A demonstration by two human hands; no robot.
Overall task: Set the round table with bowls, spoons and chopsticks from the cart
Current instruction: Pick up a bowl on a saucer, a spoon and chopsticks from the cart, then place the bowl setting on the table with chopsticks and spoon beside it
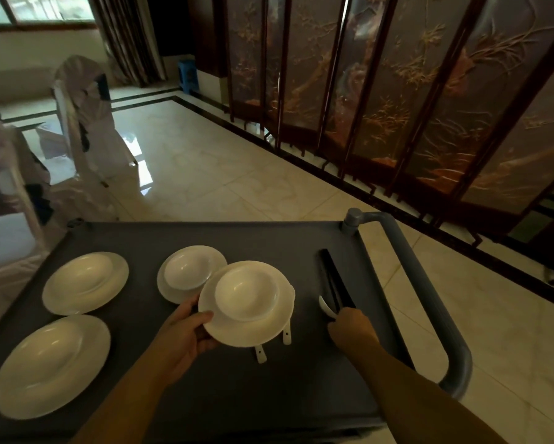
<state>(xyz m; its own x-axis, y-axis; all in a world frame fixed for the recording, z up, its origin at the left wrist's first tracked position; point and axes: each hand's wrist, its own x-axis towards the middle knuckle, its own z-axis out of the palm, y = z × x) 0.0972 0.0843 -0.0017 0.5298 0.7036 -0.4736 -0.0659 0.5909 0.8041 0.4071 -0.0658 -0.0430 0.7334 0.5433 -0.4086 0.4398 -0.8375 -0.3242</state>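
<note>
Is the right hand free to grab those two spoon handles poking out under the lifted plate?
Probably not: the right hand already grips the chopsticks and a spoon; the spoon handles themselves lie unobstructed.

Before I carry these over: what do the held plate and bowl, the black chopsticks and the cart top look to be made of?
Plate and bowl: likely glazed white ceramic, with glossy highlights. Chopsticks: smooth black, probably plastic or lacquered wood; I cannot tell which. Cart top: matte grey, seemingly moulded plastic, no sheen.

Cart (141,238): 2 plates (85,282) left, 2 bowl-on-plate sets (191,273) centre, chopsticks (333,278) right.
</note>
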